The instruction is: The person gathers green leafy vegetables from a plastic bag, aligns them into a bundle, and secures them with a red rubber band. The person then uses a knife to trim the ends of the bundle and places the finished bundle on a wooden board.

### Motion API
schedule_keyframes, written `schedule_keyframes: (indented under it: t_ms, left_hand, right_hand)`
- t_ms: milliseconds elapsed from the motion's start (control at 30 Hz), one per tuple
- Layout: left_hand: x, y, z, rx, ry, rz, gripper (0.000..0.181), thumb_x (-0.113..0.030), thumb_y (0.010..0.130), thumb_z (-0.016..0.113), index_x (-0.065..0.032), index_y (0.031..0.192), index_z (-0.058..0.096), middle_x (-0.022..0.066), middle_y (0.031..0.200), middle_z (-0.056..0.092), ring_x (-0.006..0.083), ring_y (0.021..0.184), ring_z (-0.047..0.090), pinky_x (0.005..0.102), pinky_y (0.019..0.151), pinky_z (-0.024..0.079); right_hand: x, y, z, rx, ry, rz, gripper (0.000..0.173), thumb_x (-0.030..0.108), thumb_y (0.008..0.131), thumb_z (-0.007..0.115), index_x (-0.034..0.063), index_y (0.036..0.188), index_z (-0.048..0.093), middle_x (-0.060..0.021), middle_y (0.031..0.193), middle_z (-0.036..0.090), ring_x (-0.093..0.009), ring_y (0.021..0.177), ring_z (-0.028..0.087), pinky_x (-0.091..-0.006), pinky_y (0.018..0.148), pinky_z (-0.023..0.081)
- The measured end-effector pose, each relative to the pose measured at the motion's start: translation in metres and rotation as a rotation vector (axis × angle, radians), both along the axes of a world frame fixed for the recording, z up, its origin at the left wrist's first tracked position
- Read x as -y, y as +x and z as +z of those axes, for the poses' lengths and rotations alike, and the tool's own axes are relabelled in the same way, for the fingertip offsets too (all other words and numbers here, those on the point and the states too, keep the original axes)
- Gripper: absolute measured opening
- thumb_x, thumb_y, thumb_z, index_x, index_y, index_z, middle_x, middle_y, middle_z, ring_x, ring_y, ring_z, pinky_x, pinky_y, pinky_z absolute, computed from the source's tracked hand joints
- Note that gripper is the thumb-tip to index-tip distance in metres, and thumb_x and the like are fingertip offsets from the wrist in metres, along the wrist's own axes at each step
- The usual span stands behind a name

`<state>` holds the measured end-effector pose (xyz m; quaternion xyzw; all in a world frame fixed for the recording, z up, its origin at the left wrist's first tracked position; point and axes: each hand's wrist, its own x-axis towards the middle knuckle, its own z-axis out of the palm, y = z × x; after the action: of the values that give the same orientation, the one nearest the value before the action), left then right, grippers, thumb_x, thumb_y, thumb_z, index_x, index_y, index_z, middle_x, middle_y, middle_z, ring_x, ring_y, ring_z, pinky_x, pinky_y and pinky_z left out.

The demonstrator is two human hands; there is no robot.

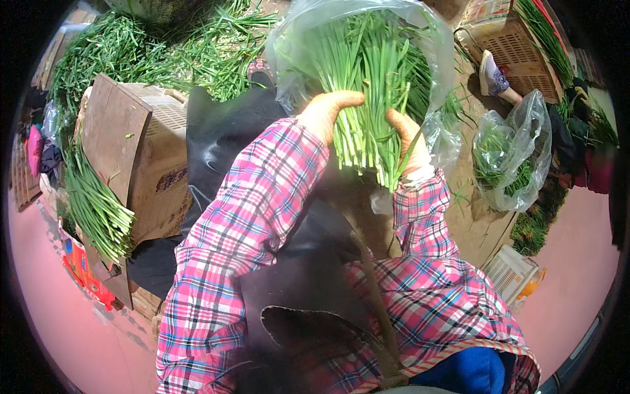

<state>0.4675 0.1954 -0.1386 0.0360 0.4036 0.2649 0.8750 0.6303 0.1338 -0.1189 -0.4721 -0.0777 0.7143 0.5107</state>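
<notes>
Both of my hands wear orange-tan gloves and plaid sleeves. Between them is a bundle of green garlic chives [366,108], its pale cut ends towards me and its leaves inside the mouth of a clear plastic bag [443,64]. My left hand [327,113] grips the bundle's left side, thumb across the front. On the right side, my right hand [409,140] holds the stems, its fingers partly hidden behind them. More dark green leaves lie in the bag behind the bundle. A dark apron covers my lap.
Loose chives [108,59] are heaped at the upper left. A plastic crate with a wooden board [113,133] stands left, a chive bundle [96,207] beside it. To the right are a bag of greens [512,157], a tall crate [517,49], a white basket [509,273] and another person's foot [492,74].
</notes>
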Motion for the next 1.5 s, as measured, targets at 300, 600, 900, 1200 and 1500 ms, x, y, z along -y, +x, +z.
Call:
schedule_keyframes:
  t_ms: [300,600,900,1200,1500]
  left_hand:
    - [0.011,0.006,-0.004,-0.049,-0.003,-0.077,0.039,-0.017,0.075,0.069,-0.0028,0.110,0.060,0.0129,0.096,0.066,0.0274,0.082,0.064,0.0435,0.074,0.052]
    - [0.014,0.004,-0.021,-0.219,0.091,-0.097,0.035,-0.013,0.073,0.069,0.0019,0.103,0.058,0.0176,0.089,0.065,0.0304,0.076,0.064,0.0476,0.068,0.053]
    - [0.021,-0.004,0.024,-0.113,0.029,-0.076,0.027,-0.013,0.075,0.066,0.0034,0.095,0.061,0.0169,0.076,0.065,0.0274,0.067,0.064,0.0407,0.062,0.054]
    - [0.081,-0.037,0.108,0.368,0.247,-0.368,0.033,-0.012,0.072,0.068,0.0005,0.101,0.058,0.0117,0.082,0.063,0.0210,0.067,0.063,0.0337,0.062,0.052]
    - [0.068,-0.105,0.143,0.016,0.808,-0.222,0.050,-0.006,0.065,0.076,0.0027,0.109,0.055,0.0090,0.088,0.064,0.0161,0.082,0.059,0.0311,0.072,0.050]
  right_hand:
    - [0.000,-0.007,-0.024,0.034,-0.099,-0.157,0.032,0.019,0.086,0.059,0.0002,0.112,0.056,-0.0099,0.095,0.063,-0.022,0.081,0.061,-0.0345,0.073,0.050]
    - [-0.023,0.029,-0.028,0.747,0.051,0.199,0.048,0.022,0.074,0.072,-0.0015,0.112,0.056,-0.0113,0.102,0.063,-0.020,0.092,0.058,-0.0317,0.083,0.046]
    - [-0.022,0.073,-0.021,1.692,0.146,0.246,0.065,0.042,0.078,0.065,0.0002,0.125,0.048,-0.0213,0.126,0.051,-0.035,0.110,0.053,-0.0408,0.094,0.043]
    - [0.039,-0.019,0.028,-0.181,0.369,0.033,0.083,0.063,0.072,0.064,0.0069,0.131,0.045,-0.0091,0.128,0.052,-0.023,0.111,0.053,-0.0401,0.095,0.044]
    - [-0.051,-0.059,0.125,0.136,0.709,0.230,0.051,0.041,0.094,0.044,0.0094,0.134,0.043,-0.0125,0.135,0.046,-0.027,0.121,0.046,-0.0397,0.103,0.035]
